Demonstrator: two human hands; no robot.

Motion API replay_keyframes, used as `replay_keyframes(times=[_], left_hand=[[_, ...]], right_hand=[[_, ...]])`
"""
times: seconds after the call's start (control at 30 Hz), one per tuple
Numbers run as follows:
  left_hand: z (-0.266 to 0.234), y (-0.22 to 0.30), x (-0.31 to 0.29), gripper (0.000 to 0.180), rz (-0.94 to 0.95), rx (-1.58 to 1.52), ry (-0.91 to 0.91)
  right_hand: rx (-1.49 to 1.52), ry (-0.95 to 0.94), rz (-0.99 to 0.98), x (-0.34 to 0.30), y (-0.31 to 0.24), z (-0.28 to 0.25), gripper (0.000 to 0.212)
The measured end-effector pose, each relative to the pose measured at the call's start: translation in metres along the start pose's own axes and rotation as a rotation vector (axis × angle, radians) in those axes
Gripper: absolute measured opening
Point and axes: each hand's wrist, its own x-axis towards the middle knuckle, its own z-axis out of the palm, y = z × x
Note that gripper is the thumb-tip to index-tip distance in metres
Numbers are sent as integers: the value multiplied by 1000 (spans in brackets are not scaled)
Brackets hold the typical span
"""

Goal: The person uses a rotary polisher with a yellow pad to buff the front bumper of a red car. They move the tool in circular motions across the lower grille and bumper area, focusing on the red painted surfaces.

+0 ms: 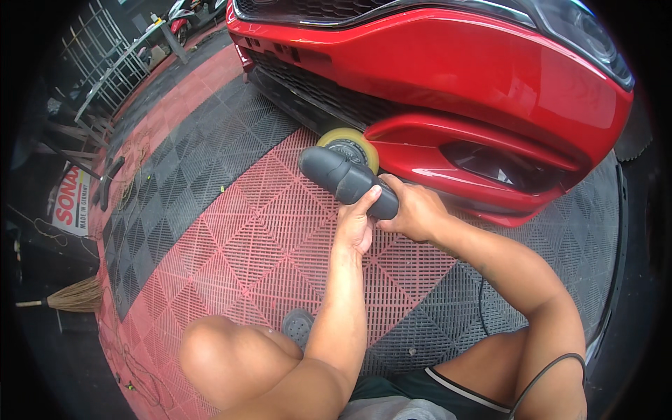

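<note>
Polisher (pixel 343 175) at your 12 o'clock is gripped by your left hand (pixel 355 224) and right hand (pixel 416 210), but a cord (pixel 546 364) tug could make its yellow pad (pixel 369 147) scratch the red bumper (pixel 455 77).

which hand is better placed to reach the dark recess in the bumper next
Probably the right hand: it lies nearer the dark recess in the red bumper, while the left hand sits farther away. Both hands hold the black polisher.
</note>
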Motion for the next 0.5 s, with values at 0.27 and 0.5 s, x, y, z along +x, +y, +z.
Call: replay_keyframes(times=[0.27, 0.5], left_hand=[[20, -35, -13, 71, -28, -80, -126], [59, -74, -25, 74, -69, 1, -288]], right_hand=[[-128, 91, -36, -30, 34, -7, 95], [-212, 270, -66, -84, 78, -23, 98]])
